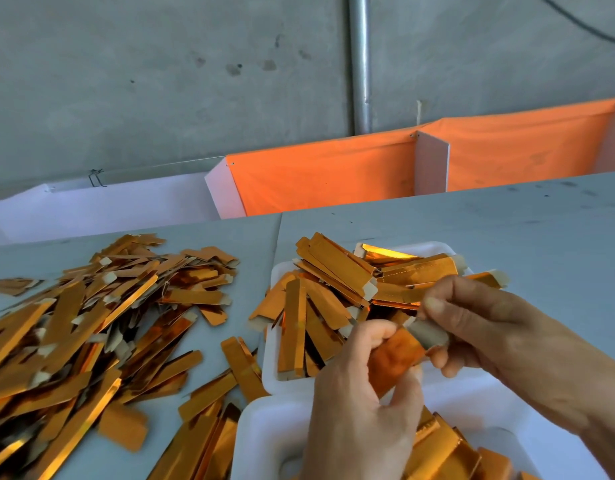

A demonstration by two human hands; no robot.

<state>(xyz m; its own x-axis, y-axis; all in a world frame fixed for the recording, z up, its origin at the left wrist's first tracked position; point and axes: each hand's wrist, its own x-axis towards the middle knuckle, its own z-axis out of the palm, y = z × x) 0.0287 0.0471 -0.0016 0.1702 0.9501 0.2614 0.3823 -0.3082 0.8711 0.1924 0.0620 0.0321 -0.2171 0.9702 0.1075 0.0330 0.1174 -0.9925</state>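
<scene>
The left hand (361, 403) hides the lower end of the shiny orange-gold card strip (394, 353). The big heap of flat gold strips (74, 341) runs off the left and bottom edges.

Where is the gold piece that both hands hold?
In the head view, the gold piece is right of centre, held between the left hand and the right hand, above the white tray.

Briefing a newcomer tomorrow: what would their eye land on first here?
Probably the heap of gold foil strips sprawling over the table on the left, with more stacked in a white foam tray at centre. Then the left hand and right hand gripping one gold piece above that tray, and the orange cloth behind.
</scene>
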